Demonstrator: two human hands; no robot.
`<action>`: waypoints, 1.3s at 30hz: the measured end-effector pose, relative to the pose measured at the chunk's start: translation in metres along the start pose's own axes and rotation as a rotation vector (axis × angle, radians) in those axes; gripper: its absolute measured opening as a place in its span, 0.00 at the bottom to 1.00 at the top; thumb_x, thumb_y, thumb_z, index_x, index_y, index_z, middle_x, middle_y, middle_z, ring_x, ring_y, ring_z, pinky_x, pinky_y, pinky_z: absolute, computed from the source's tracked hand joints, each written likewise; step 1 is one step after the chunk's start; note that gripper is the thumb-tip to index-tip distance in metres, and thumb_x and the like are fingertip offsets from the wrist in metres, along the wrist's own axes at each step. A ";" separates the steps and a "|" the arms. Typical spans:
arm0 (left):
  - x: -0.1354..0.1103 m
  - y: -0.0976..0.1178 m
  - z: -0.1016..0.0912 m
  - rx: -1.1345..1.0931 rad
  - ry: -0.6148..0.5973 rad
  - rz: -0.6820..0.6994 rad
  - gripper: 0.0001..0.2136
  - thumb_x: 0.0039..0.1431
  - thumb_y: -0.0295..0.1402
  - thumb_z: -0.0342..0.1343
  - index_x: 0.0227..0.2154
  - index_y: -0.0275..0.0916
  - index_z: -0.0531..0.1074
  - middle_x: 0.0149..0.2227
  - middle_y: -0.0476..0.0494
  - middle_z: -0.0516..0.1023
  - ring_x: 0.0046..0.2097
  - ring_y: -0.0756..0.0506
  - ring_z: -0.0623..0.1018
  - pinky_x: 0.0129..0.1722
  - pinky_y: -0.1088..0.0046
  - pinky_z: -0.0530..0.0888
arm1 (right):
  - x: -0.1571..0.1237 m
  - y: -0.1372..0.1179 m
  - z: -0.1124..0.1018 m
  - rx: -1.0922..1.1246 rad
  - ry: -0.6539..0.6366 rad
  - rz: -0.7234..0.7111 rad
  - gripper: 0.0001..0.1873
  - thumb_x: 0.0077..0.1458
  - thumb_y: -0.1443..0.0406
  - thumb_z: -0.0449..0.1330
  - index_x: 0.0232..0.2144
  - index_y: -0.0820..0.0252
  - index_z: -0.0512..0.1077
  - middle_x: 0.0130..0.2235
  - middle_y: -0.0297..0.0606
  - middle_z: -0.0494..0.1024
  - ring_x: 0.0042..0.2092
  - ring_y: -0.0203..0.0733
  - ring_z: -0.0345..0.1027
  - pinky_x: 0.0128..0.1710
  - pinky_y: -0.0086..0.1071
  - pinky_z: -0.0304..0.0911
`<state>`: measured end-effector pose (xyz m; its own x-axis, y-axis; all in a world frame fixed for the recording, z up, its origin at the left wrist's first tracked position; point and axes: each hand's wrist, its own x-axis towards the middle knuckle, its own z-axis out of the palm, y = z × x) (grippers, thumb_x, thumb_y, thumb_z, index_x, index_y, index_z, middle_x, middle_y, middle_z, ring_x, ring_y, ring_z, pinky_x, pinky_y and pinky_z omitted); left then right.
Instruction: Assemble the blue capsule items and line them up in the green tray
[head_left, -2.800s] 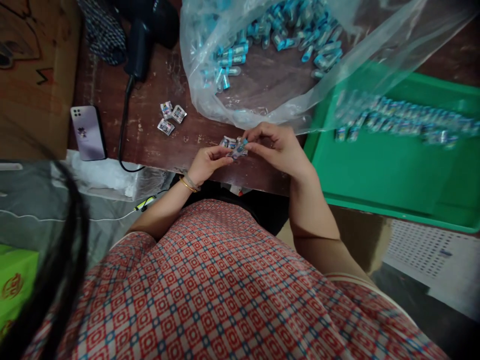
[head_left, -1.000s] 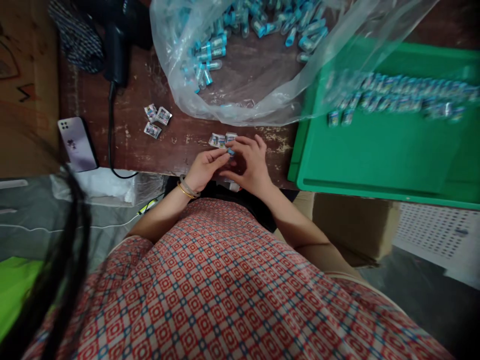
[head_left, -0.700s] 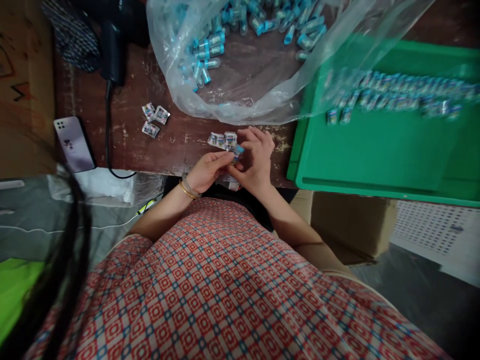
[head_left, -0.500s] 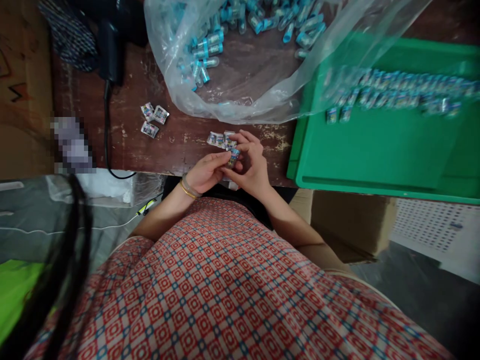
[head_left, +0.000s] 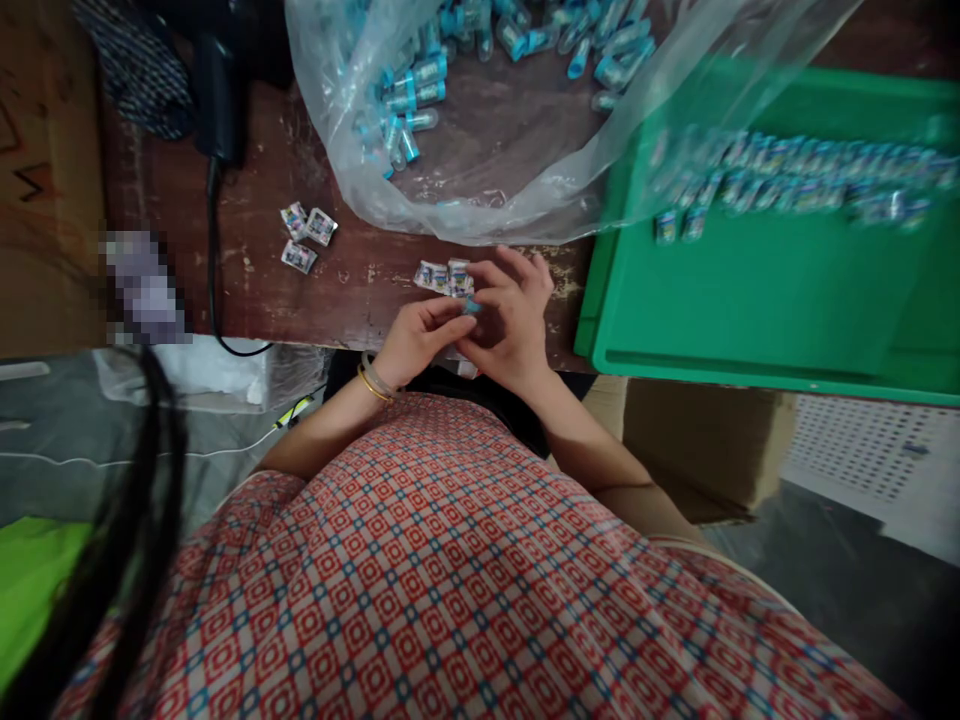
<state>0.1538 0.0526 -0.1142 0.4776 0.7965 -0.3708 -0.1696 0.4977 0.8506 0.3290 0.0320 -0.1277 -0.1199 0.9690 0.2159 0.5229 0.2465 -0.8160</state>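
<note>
My left hand (head_left: 416, 338), with bands at the wrist, pinches a small blue-capped vial (head_left: 472, 304) between thumb and fingers at the table's near edge. My right hand (head_left: 516, 325) meets it from the other side, its thumb and index finger closed around the same vial and its other fingers raised and apart. Most of the vial is hidden by the fingers. Just beyond the fingertips lie several small printed sleeves (head_left: 441, 278) in a row. A further group of printed sleeves (head_left: 300, 256) lies to the left.
A clear plastic bag (head_left: 480, 225) at the back holds many blue-capped vials. To the right stands a green tray (head_left: 750, 300) with rows of labelled vials along its far part. A dark hair dryer or heat gun (head_left: 223, 110) with a cable lies at the back left, near a cardboard box (head_left: 49, 180).
My right hand has opened out, its outer fingers lifting and spreading to the right. My left fingers have curled further over the vial, and less of its printed side shows.
</note>
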 end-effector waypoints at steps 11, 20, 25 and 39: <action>-0.009 0.001 0.008 0.415 0.282 0.257 0.14 0.59 0.43 0.70 0.43 0.42 0.85 0.43 0.40 0.85 0.47 0.41 0.80 0.52 0.64 0.74 | -0.010 0.003 0.020 -0.034 0.057 -0.004 0.14 0.59 0.54 0.67 0.44 0.46 0.71 0.64 0.35 0.76 0.76 0.62 0.54 0.76 0.73 0.29; 0.002 -0.012 -0.008 -0.162 -0.108 -0.129 0.25 0.51 0.58 0.72 0.33 0.37 0.83 0.34 0.41 0.85 0.34 0.46 0.82 0.35 0.71 0.75 | -0.010 0.003 0.005 0.222 -0.172 0.034 0.23 0.53 0.51 0.73 0.45 0.49 0.70 0.63 0.42 0.77 0.77 0.57 0.53 0.74 0.63 0.54; 0.003 -0.016 -0.007 -0.240 -0.154 -0.153 0.25 0.49 0.58 0.74 0.33 0.38 0.83 0.35 0.41 0.85 0.35 0.45 0.83 0.37 0.69 0.78 | -0.006 -0.002 -0.005 0.185 -0.182 -0.034 0.21 0.53 0.52 0.74 0.44 0.47 0.70 0.63 0.40 0.78 0.77 0.59 0.53 0.76 0.66 0.49; -0.008 -0.012 0.003 0.214 0.185 0.150 0.19 0.56 0.50 0.72 0.40 0.40 0.86 0.40 0.41 0.87 0.43 0.42 0.83 0.49 0.65 0.77 | -0.022 -0.001 0.015 0.075 -0.061 0.031 0.18 0.57 0.57 0.69 0.47 0.48 0.70 0.66 0.41 0.74 0.78 0.60 0.49 0.76 0.73 0.33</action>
<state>0.1547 0.0397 -0.1203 0.2928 0.9141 -0.2806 -0.0314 0.3025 0.9526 0.3189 0.0111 -0.1395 -0.1570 0.9748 0.1584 0.4626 0.2143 -0.8603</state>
